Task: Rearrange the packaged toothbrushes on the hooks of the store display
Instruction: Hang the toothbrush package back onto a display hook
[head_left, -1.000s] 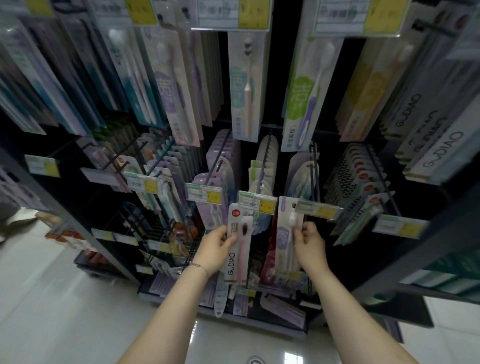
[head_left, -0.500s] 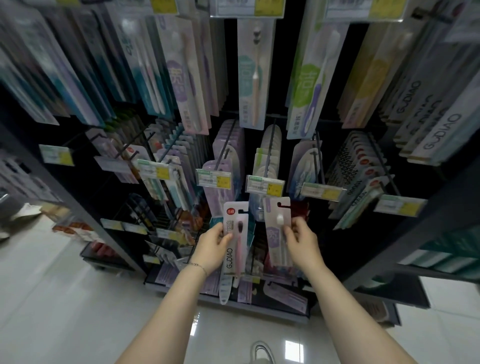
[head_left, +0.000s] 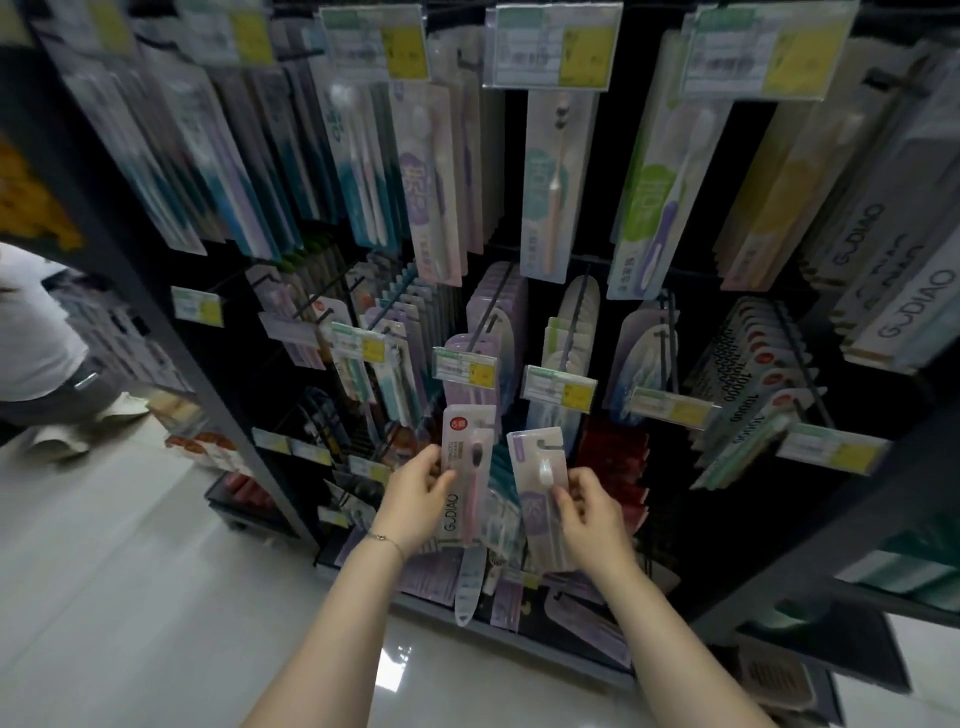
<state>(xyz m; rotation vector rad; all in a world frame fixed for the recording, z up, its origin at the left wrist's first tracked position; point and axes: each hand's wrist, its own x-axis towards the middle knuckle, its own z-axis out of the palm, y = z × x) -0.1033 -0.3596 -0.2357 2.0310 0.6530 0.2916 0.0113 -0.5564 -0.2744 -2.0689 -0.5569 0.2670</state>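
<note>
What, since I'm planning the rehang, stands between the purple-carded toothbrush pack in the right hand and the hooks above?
Only the yellow-and-white price tag fronting a black wire hook, directly above the purple-carded toothbrush pack the right hand pinches; otherwise nothing visible.

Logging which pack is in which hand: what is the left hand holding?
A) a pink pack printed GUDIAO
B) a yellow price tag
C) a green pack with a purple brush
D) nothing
A: the left hand grips the pink GUDIAO pack at its edge; the right hand holds a purple pack.

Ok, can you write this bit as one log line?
left hand: holds pink toothbrush pack | right hand: pinches purple toothbrush pack
</note>
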